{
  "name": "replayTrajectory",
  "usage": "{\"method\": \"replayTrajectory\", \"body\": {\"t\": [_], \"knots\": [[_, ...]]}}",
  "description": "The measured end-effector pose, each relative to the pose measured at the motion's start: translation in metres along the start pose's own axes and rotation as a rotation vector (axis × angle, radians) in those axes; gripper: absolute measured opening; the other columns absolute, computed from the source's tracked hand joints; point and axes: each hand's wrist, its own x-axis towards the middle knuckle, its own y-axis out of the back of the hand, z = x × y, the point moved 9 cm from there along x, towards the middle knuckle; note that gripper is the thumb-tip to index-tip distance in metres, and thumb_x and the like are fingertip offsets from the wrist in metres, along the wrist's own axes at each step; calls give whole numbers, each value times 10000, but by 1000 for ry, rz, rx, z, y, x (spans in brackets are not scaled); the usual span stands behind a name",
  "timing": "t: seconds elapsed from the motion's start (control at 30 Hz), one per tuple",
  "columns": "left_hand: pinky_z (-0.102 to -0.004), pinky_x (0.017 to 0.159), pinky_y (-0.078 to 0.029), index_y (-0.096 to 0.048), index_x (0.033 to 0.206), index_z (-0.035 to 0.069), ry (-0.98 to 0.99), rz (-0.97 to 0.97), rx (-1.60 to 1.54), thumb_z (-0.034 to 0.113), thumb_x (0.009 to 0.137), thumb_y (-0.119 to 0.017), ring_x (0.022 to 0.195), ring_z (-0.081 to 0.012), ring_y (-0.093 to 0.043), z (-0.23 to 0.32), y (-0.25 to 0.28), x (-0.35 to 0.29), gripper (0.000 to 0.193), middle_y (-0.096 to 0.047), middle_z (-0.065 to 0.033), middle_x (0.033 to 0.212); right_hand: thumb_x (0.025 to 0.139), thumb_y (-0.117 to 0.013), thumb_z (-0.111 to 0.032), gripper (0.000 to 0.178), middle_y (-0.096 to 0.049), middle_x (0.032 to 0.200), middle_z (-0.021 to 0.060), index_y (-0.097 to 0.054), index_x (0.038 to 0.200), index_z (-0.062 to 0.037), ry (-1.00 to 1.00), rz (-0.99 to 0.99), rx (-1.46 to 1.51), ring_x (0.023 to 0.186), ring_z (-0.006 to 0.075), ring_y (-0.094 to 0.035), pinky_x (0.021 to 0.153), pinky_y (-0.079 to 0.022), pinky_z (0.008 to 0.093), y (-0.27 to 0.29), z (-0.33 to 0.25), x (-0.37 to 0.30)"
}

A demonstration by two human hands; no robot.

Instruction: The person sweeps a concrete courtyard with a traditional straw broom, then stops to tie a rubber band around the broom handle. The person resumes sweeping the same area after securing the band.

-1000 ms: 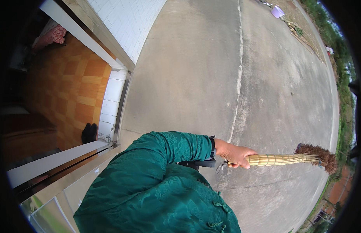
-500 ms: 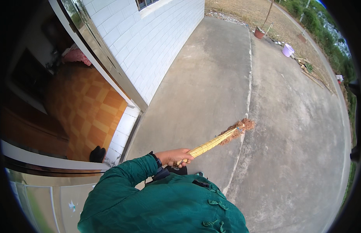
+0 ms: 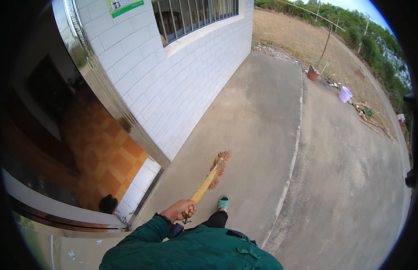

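My left hand [image 3: 181, 210] is closed around the grip end of a broom [image 3: 203, 187]. Its handle is a yellow, bound bundle of stalks, and its head is a fringe of reddish-brown bristles [image 3: 221, 165]. The broom points forward and slightly right over the concrete; whether the bristles touch the ground I cannot tell. One foot in a green slipper [image 3: 223, 202] shows just right of the hand. My right hand is out of the picture.
An open doorway with a metal frame [image 3: 128, 121] and an orange-patterned floor [image 3: 110, 157] lies left, dark shoes [image 3: 108, 204] inside its sill. A white brick wall [image 3: 191, 81] has a barred window [image 3: 195, 18]. Far right are a potted plant [image 3: 313, 74], purple bucket [image 3: 345, 94] and sticks [image 3: 371, 127].
The broom has swung left, from pointing far right to pointing more forward. A slippered foot has come forward into fuller view, and more of the wall and window shows.
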Motion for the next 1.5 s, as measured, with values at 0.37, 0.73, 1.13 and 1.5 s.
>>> {"method": "replayTrajectory", "body": {"t": [0.37, 0.73, 1.13, 1.5], "knots": [[-214, 418, -392, -458, 990, 72, 71, -179, 179, 184, 912, -563, 545, -85, -464, 186, -136, 118, 172, -518, -50, 787, 867, -550, -99, 229, -654, 739, 127, -634, 1020, 50, 55, 54, 259, 624, 185, -652, 526, -529, 293, 42, -168, 79], [-202, 414, -368, -442, 1046, 80, 58, -196, 223, 174, 921, -548, 536, -72, -434, 327, -219, 203, 189, -518, -63, 813, 950, -573, -202, 235, -639, 700, 95, -674, 978, 8, 1077, -140, 420, 673, 166, -608, 637, -483, 284, 187, -665, -25], [-203, 420, -384, -435, 980, 87, -20, 109, -153, 182, 926, -543, 535, -91, -454, 431, -214, 265, 154, -532, -82, 801, 834, -646, -110, 381, -657, 1011, 169, -569, 1194, -12, 2156, -299, 24, 886, 277, -645, 692, -560, 299, 199, -904, -59], [-203, 434, -416, -422, 993, 61, 110, 17, -339, 199, 935, -543, 535, -75, -468, 528, -251, 386, 193, -519, -88, 800, 762, -615, -99, 318, -655, 991, 201, -661, 1039, 51, 2278, 50, 283, 853, 280, -663, 730, -561, 304, 188, -1015, 40]]}}
